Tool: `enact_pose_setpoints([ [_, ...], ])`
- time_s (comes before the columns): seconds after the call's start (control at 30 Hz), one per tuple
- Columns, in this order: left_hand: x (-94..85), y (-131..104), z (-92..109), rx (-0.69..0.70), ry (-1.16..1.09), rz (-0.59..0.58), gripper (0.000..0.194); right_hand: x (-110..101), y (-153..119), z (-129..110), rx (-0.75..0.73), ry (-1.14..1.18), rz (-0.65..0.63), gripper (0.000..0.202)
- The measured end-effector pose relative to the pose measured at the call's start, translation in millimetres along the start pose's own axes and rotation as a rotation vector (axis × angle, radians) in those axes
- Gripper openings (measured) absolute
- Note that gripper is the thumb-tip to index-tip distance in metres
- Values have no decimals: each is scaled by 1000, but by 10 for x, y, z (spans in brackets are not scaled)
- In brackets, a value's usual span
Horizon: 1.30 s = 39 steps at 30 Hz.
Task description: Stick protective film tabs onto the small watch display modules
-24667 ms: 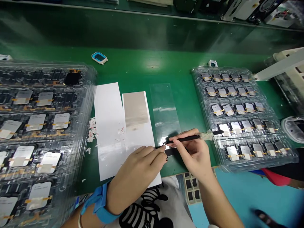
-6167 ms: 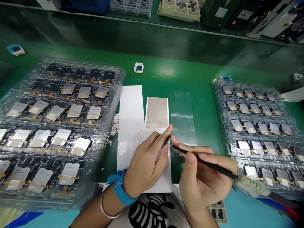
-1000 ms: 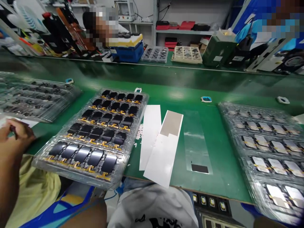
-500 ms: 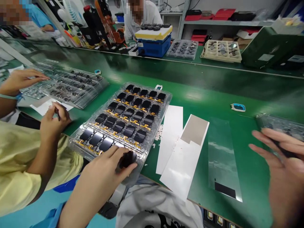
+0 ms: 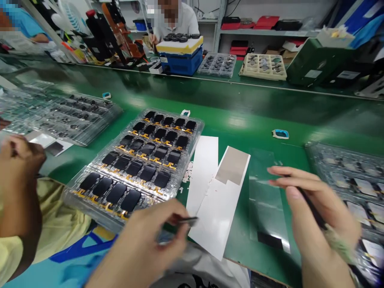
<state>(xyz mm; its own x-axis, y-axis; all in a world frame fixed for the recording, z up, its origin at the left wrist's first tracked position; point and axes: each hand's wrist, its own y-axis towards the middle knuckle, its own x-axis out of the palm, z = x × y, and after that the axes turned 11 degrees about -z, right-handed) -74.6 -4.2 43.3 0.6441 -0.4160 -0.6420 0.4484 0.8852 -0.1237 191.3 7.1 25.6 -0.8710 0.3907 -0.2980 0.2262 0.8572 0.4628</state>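
Observation:
My left hand pinches a small black display screen, seen nearly edge-on, between thumb and fingers. It is just off the near right corner of a clear plastic tray with rows of black screens on orange flex cables. The front row's right end has no screen visible. My right hand has its fingers around a slim black tool, whose tip I cannot make out. Below its fingertips lies a clear film sheet with a black strip at its near end. White sheets lie between my hands.
Another clear tray with screens sits at the right. Small pale scraps lie beside the sheets. A watch-shaped frame rests farther back. At left, a co-worker's hand is near stacked trays. Another person sits across the bench.
My left hand has lifted the screen from the tray's front row and moved right. My right hand has come inward over the clear film. The view has shifted right.

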Motion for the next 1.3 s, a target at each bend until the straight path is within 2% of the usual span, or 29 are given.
enact_pose_setpoints([
  [0.03,133,86,65,22,-182,-26,9,-16,-17,27,-30,-31,-114,10],
  [0.13,511,381,180,-13,-614,24,33,-37,-34,89,-96,-88,-431,12],
  [0.17,605,475,187,-19,-699,42,36,-30,-35,100,-96,-92,-490,11],
  [0.23,727,627,164,-14,-800,71,27,4,-41,113,-65,-101,-557,8],
  [0.3,781,715,115,-10,-859,67,10,50,-62,124,-23,-111,-564,4],
  [0.33,792,735,91,-14,-880,49,8,72,-77,133,-7,-113,-558,4],
  [0.47,815,716,52,18,-886,-82,17,129,-134,181,20,-85,-570,6],
  [0.57,829,687,57,85,-816,-180,6,139,-148,198,9,-84,-625,8],
  [0.63,835,678,50,97,-745,-206,4,133,-145,190,-30,-103,-613,14],
  [0.83,853,645,2,57,-703,-180,11,108,-145,182,-239,-265,-536,20],
  [1.1,883,660,-1,47,-684,-173,11,139,-209,310,-283,-354,-595,28],
  [1.3,892,670,-23,63,-655,-108,10,163,-189,232,-317,-347,-528,24],
])
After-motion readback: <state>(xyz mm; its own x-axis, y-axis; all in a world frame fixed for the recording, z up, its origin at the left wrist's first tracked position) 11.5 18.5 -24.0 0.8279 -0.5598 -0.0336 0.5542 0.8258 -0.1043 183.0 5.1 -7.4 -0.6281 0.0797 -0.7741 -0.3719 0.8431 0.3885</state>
